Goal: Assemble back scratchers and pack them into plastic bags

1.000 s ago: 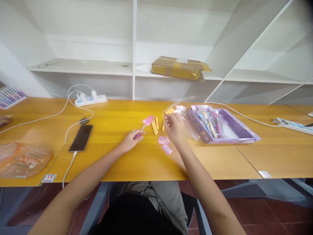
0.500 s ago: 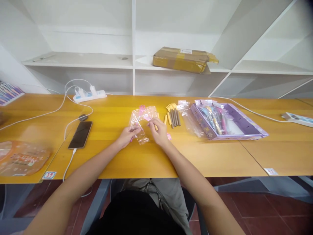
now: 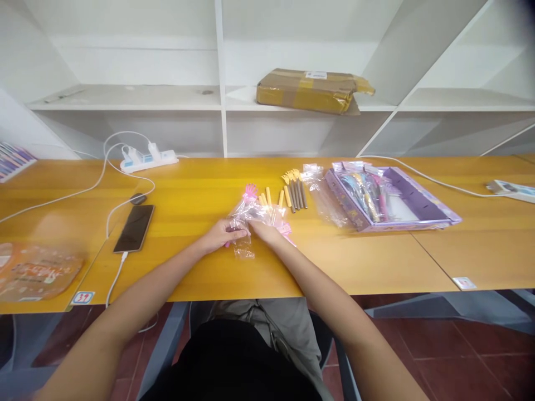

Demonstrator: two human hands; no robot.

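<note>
My left hand (image 3: 221,236) is closed on a crinkled clear plastic bag (image 3: 244,253), thumb lying on top. From the other side my right hand (image 3: 263,229) grips the same bag; its fingertips are partly hidden in the film. A pink hand-shaped head (image 3: 251,190), like a back scratcher's, shows at the bag's far end; whether it is inside is unclear. Beside my right hand lie pink pieces (image 3: 285,229), partly covered by plastic. Just beyond are short yellow sticks (image 3: 268,195) and several back scratchers (image 3: 296,192) with yellow hand-shaped heads and dark rods.
Clear bags (image 3: 328,203) lie beside a purple box (image 3: 426,223) holding several wrapped items. On the left are a phone (image 3: 134,228) on a charging cable, a power strip (image 3: 148,160) and an orange bag (image 3: 42,273). A taped carton (image 3: 307,92) sits on the shelf.
My right hand has moved down and left to the bag, its pinch now hidden in the film. The bag is more bunched up, and the yellow sticks show more.
</note>
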